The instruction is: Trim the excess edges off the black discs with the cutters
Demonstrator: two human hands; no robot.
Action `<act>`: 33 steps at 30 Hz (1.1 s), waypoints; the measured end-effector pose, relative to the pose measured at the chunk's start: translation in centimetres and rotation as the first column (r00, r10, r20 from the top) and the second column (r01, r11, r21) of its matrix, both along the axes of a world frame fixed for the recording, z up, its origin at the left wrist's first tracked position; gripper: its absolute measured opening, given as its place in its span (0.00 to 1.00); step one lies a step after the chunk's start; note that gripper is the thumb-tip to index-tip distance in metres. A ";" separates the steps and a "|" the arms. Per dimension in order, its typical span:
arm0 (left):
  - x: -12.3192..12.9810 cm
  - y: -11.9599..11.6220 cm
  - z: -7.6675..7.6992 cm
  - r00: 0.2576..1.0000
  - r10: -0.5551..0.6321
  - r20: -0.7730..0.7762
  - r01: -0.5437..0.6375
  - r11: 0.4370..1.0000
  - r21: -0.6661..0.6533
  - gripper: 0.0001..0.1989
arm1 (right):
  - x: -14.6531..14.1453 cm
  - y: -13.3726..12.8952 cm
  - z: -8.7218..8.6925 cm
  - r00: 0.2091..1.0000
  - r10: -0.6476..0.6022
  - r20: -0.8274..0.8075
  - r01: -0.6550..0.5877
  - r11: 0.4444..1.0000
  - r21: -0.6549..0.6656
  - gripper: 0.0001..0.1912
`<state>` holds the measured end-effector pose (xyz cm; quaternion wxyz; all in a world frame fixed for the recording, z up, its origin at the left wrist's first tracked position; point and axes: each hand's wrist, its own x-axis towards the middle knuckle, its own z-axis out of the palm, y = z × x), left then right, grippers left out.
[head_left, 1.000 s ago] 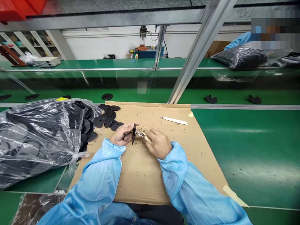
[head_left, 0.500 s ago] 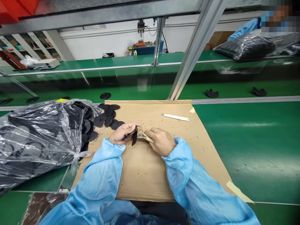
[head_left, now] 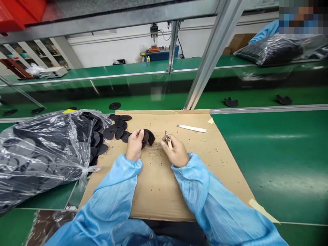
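My left hand is closed on a curved black plastic part, pinching it with the thumb on top. Its far side bends over toward the right. In my right hand is a small pair of nippers with cream handles, the metal tip pointing up and away from me. A gap separates the nippers from the black part. Black discs lie loosely piled just left of my left hand. Tiny dark scraps are scattered over the cardboard sheet beneath both hands.
A white-handled knife lies toward the back of the cardboard. At left, a clear plastic bag bulges with black discs. Several black parts sit on the green belt behind. A metal post rises beyond it. A co-worker's sleeve shows far right.
My right hand has drawn the nippers away from the black part and tipped them upward. My left hand has turned the part so its curved face shows.
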<state>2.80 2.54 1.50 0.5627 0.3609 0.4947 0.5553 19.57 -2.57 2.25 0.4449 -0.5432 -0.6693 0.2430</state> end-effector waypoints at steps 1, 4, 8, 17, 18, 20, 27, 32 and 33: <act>0.6 -0.2 -0.2 0.996 0.067 -0.054 -0.064 0.996 0.059 0.10 | -0.3 -0.1 -0.1 0.997 0.017 -0.082 -0.019 1.000 -0.015 0.12; 2.0 -1.3 -0.6 0.973 0.134 -0.187 -0.096 0.975 0.200 0.09 | -1.2 -0.3 -0.5 0.978 0.045 -0.203 -0.062 0.995 -0.080 0.15; 2.3 -1.8 -0.6 0.978 0.068 -0.196 -0.034 0.984 0.173 0.11 | -1.7 -0.1 -1.4 0.949 -0.031 -0.313 -0.028 0.983 -0.183 0.14; 0.5 -0.5 0.6 0.972 0.163 0.170 -0.146 0.983 -0.110 0.13 | -0.3 1.0 -1.6 0.903 -0.255 -0.346 0.256 0.966 -0.045 0.11; 0.7 -0.6 0.7 0.967 0.139 0.214 -0.114 0.985 -0.126 0.11 | -0.2 0.9 -1.6 0.909 -0.276 -0.313 0.293 0.956 0.008 0.11; 0.9 -1.0 1.0 0.958 0.083 0.276 -0.036 0.985 -0.170 0.11 | -0.1 0.7 -1.5 0.933 -0.289 -0.214 0.324 0.933 0.154 0.09; 1.1 -1.6 1.1 0.897 -0.179 0.404 0.305 0.912 -0.273 0.05 | 0.6 0.2 -0.3 0.963 -0.101 0.251 -0.023 0.894 0.448 0.11; 1.2 -2.1 1.1 0.885 -0.237 0.401 0.327 0.929 -0.173 0.17 | 0.4 0.5 -0.2 0.944 0.024 0.329 -0.153 0.915 0.373 0.12; 1.3 -2.1 1.0 0.901 -0.221 0.373 0.297 0.941 -0.160 0.19 | 0.3 0.5 -0.4 0.958 0.041 0.284 -0.144 0.924 0.354 0.12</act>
